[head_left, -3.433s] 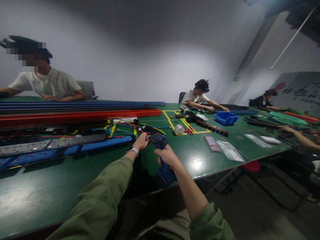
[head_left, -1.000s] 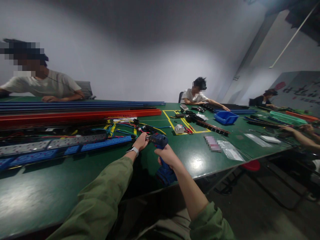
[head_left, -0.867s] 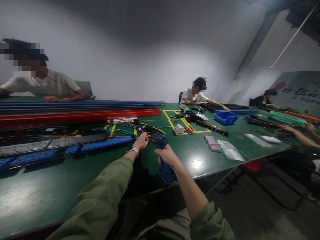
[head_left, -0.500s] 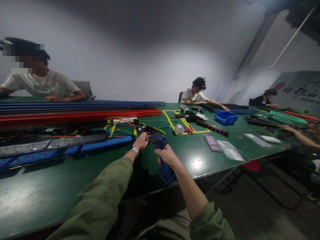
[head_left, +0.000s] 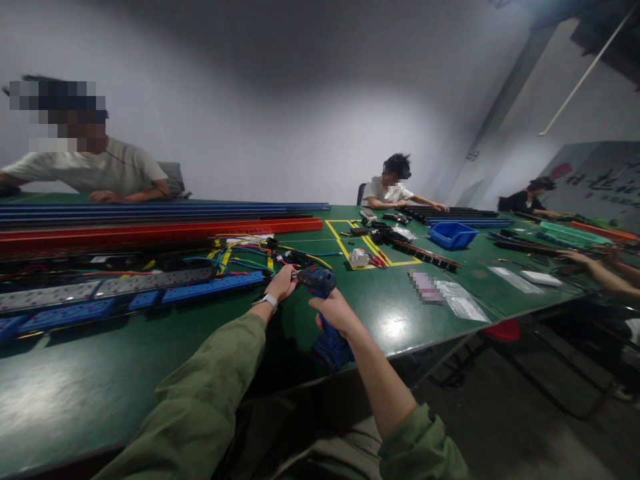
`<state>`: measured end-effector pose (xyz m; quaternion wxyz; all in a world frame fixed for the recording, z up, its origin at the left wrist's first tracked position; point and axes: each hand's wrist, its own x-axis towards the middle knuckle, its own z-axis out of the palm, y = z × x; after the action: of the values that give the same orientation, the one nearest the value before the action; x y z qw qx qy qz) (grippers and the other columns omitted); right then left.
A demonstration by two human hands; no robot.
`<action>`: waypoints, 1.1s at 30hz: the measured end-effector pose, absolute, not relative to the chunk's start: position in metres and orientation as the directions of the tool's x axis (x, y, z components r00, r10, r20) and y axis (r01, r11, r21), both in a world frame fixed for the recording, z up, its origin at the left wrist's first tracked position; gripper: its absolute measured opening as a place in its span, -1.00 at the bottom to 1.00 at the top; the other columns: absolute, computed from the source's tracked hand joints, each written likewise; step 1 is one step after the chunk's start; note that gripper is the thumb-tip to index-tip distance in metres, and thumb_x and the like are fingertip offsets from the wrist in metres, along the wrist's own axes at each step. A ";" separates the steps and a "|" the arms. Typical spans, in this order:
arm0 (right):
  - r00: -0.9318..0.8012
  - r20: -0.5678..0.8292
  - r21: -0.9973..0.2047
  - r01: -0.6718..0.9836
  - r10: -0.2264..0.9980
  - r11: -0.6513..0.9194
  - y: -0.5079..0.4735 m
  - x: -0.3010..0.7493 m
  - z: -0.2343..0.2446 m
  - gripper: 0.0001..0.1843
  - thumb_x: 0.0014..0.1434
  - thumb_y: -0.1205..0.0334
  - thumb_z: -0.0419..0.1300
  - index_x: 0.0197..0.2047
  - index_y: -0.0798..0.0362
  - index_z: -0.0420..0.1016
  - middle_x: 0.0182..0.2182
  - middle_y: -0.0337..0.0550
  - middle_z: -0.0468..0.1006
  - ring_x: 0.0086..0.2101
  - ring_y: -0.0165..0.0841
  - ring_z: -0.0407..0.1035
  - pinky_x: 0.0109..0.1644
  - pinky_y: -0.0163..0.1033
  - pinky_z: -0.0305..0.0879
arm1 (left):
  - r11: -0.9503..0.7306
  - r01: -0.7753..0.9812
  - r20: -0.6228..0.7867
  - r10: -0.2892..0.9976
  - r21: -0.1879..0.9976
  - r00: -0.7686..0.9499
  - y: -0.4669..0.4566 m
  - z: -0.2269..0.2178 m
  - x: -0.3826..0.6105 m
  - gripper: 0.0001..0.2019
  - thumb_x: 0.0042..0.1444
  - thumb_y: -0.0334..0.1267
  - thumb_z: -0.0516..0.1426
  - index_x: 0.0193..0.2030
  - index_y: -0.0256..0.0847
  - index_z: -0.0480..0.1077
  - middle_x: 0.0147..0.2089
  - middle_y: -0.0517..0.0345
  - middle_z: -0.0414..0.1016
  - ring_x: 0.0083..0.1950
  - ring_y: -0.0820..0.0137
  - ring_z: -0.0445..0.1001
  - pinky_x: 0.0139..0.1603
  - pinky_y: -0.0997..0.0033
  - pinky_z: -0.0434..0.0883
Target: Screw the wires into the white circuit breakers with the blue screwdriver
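Steady the drill [head_left: 320, 283] while your fingers are at its nose

Hold the drill firmly from below with your right hand [head_left: 336, 312], which is wrapped around its handle, so that the nose does not swing as your left hand [head_left: 283, 284] handles it. Your left fingers are drawn in narrow at the front tip; whether they pinch the bit or some small part, you cannot tell from here. It would be wise to ease off the trigger while those fingertips are so near the tip, and to mind the watch [head_left: 270, 303] and loose sleeve [head_left: 215, 373] on that arm. Turning the tip slightly toward you would probably give a better look at it.

The drill is dark blue, with a darker front section and a chunky blue base. It is at the near side of the green table [head_left: 190, 383], nose pointing away and to the left, handle running down to a base by the table's edge; whether it rests there is unclear. The blue sockets [head_left: 215, 289] lie just left of your left hand.
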<state>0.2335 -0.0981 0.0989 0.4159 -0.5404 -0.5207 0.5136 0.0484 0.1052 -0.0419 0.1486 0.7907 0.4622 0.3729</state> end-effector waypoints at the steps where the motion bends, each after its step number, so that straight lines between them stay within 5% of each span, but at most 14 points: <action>1: -0.069 -0.123 -0.984 0.137 0.990 -0.113 -0.098 0.233 0.099 -0.67 0.13 0.39 0.19 -0.02 0.04 0.34 -0.67 -0.49 0.32 -0.74 -0.45 0.24 -0.64 -0.39 0.14 | -0.531 0.616 0.452 0.841 0.581 0.299 0.106 -0.042 0.048 -0.81 0.14 -0.35 0.20 -0.10 -0.19 0.37 -0.12 -0.02 0.48 -0.12 0.22 0.46 -0.03 0.18 0.42; 33: -0.060 -0.143 -0.982 0.130 0.988 -0.134 -0.098 0.233 0.098 -0.72 0.13 0.39 0.21 -0.07 0.02 0.35 -0.68 -0.50 0.31 -0.75 -0.45 0.23 -0.64 -0.38 0.15 | -0.530 0.611 0.453 0.842 0.588 0.294 0.111 -0.048 0.048 -0.81 0.14 -0.34 0.20 -0.09 -0.21 0.38 -0.10 -0.01 0.47 -0.12 0.24 0.46 -0.01 0.20 0.42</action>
<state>0.2333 -0.0975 0.0977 0.4138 -0.5464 -0.5114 0.5183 0.0478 0.1112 -0.0485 0.1533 0.7897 0.4599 0.3759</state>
